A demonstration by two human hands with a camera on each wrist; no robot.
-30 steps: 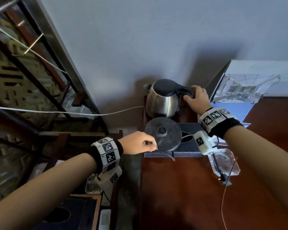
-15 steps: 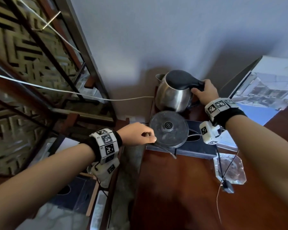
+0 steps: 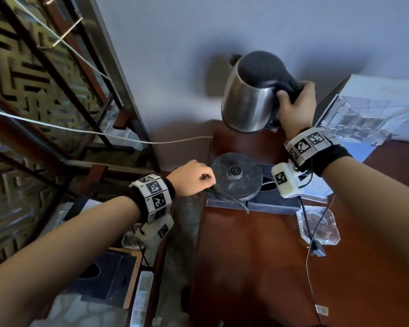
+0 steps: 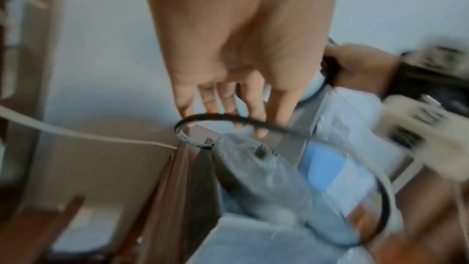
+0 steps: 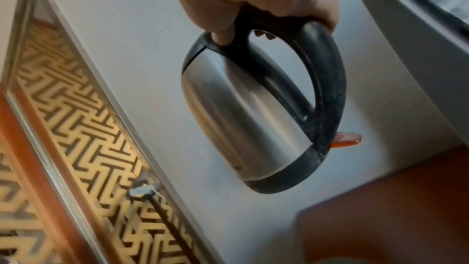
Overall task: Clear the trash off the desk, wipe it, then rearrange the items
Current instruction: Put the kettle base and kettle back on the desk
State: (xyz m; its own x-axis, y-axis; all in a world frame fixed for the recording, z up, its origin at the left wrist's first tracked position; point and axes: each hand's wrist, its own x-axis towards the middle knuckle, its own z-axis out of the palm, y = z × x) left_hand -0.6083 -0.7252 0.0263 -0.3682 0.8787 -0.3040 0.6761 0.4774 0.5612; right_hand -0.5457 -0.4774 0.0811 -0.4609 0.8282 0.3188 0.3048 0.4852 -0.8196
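Here I am gripping the steel kettle (image 3: 247, 100) by its black handle with my right hand (image 3: 295, 107), fingers curled round it, lifted clear of the desk (image 3: 246, 256) at twelve o'clock. My left hand (image 3: 191, 178), fingers curled, is pinching the black cord (image 4: 228, 119) beside the round base (image 3: 236, 177) at ten o'clock.

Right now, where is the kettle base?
In the head view the kettle base sits on a dark box at the desk's far left corner, below the lifted kettle, left hand at its edge.
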